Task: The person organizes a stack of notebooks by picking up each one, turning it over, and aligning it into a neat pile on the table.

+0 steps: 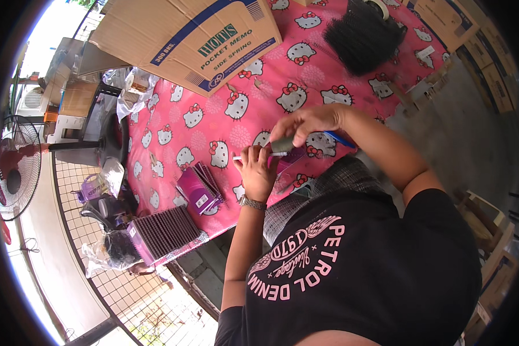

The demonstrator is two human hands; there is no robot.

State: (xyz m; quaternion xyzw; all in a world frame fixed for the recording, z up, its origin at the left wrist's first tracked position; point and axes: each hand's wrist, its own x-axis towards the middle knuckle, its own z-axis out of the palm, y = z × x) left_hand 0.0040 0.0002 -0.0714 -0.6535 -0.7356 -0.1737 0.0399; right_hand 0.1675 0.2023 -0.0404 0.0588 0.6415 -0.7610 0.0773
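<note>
In front of my body, my left hand point(256, 173), with a metal watch at the wrist, has its fingers bent over a thin white-edged pad point(278, 154). My right hand point(310, 122) grips a small dark green, rounded object point(282, 144) just above the pad's right end; its exact kind cannot be made out. A purple cover point(292, 158) shows beneath, partly hidden by my hands. To the left, several purple memo notebooks point(200, 189) lie loosely fanned. Nearer the table's left corner stands a tight row of purple notebooks point(164, 233).
A large cardboard box point(207, 40) stands at the back of the table with its pink patterned cover point(213, 109). Black binding coils point(364, 40) are heaped at the far right. A blue strip-like object point(340, 139) lies by my right forearm. A fan point(16, 173) stands left.
</note>
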